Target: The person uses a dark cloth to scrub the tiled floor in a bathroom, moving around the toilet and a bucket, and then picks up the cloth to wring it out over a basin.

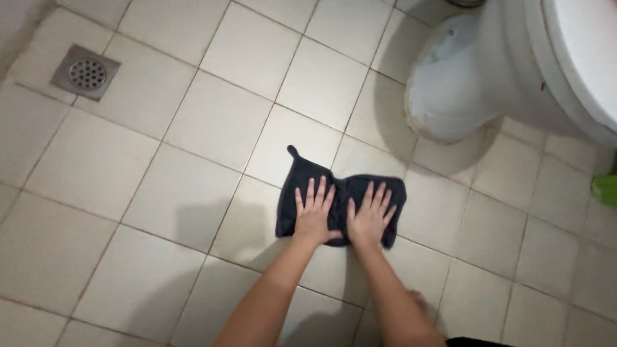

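Both hands lie flat with fingers spread, gripping nothing: the left hand (313,213) and right hand (369,216) press side by side on a dark cloth (340,198), apparently to pin it to the floor (193,128). The cloth lies mid-floor, near the base of a white toilet (475,77). A metal drain (86,72) sits in the far left corner and something green (605,189) at the right edge; no packages or labels show.

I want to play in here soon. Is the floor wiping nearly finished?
Hard to say how much is done: the floor tiles look alike all over, with no clear wiped patch. In hand now: the left hand and right hand press flat, side by side, on a dark cloth near the toilet base. Probably left: the tiles toward the floor drain.
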